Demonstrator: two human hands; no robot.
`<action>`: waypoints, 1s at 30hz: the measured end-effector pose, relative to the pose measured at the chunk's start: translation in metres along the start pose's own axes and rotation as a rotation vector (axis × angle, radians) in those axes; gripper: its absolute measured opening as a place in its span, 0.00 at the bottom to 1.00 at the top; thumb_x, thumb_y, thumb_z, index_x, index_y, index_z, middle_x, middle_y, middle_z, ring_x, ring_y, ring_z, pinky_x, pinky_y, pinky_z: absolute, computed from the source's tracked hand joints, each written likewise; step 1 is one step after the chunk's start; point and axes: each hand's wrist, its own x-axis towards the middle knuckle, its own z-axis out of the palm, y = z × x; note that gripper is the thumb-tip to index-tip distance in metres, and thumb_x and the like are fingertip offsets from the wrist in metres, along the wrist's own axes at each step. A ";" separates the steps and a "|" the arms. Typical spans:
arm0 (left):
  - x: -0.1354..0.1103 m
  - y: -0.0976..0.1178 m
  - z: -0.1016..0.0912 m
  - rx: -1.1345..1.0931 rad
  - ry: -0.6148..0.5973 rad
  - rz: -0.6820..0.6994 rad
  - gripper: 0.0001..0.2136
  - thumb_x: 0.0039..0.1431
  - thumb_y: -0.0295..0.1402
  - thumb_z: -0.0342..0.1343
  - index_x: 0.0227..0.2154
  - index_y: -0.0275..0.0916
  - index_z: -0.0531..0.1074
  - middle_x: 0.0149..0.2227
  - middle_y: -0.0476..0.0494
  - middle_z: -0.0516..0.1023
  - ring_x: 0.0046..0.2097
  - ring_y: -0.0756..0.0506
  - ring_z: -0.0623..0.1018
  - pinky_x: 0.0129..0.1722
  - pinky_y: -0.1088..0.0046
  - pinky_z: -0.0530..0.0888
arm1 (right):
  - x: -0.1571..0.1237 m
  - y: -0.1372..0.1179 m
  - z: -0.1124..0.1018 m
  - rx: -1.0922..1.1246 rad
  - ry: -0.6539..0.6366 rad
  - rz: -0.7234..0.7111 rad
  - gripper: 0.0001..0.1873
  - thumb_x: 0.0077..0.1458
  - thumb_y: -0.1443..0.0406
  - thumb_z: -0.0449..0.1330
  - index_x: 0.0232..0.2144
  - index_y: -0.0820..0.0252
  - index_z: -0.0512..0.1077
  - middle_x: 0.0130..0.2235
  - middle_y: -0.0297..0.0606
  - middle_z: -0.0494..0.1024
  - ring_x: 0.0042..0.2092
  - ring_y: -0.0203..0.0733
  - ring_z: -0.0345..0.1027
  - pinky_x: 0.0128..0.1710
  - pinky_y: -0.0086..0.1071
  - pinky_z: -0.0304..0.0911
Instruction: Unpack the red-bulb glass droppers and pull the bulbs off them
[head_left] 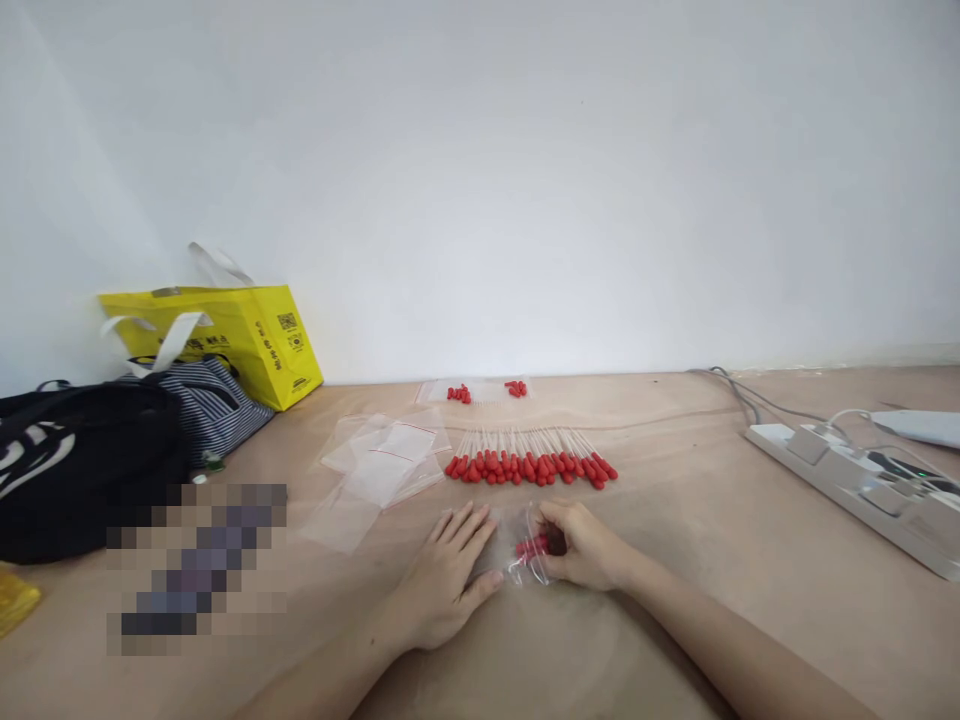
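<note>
My left hand (452, 575) lies flat with its fingers spread, pressing on the table and the left part of a clear plastic zip bag (510, 530). At the bag's right end, my right hand (581, 547) is closed around a small bunch of red-tipped sticks (531, 546). Their red ends show at or inside the bag's opening; I cannot tell how far in they are. Just beyond both hands is a row of loose red-tipped sticks (529, 465), pale shafts pointing away from me.
Flat empty-looking clear bags (386, 460) overlap left of the row. Bags with red-tipped sticks (459, 394) lie by the wall. A yellow shopping bag (262, 340), a striped bag (214, 400) and a black bag (90, 470) stand left. A white power strip (847, 490) with cables is right.
</note>
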 end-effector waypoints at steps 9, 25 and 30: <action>0.004 -0.017 0.010 -0.043 0.134 -0.153 0.25 0.59 0.41 0.38 0.57 0.37 0.47 0.60 0.40 0.50 0.60 0.42 0.51 0.57 0.59 0.51 | -0.015 0.022 -0.031 0.389 -0.121 0.107 0.08 0.40 0.67 0.61 0.27 0.62 0.69 0.27 0.32 0.71 0.26 0.31 0.62 0.25 0.25 0.57; -0.002 -0.052 -0.028 -0.388 0.174 -0.301 0.12 0.44 0.42 0.50 0.22 0.37 0.65 0.21 0.53 0.66 0.25 0.50 0.67 0.25 0.77 0.62 | -0.001 0.060 -0.038 0.631 0.748 0.195 0.18 0.40 0.60 0.63 0.36 0.59 0.68 0.32 0.37 0.76 0.33 0.39 0.69 0.33 0.32 0.65; -0.015 -0.075 -0.061 -0.573 0.497 -0.412 0.16 0.38 0.48 0.52 0.20 0.38 0.63 0.22 0.51 0.68 0.26 0.49 0.69 0.26 0.75 0.66 | 0.032 0.044 -0.022 0.078 0.800 -0.044 0.11 0.48 0.66 0.55 0.37 0.58 0.67 0.36 0.39 0.74 0.36 0.40 0.68 0.36 0.34 0.65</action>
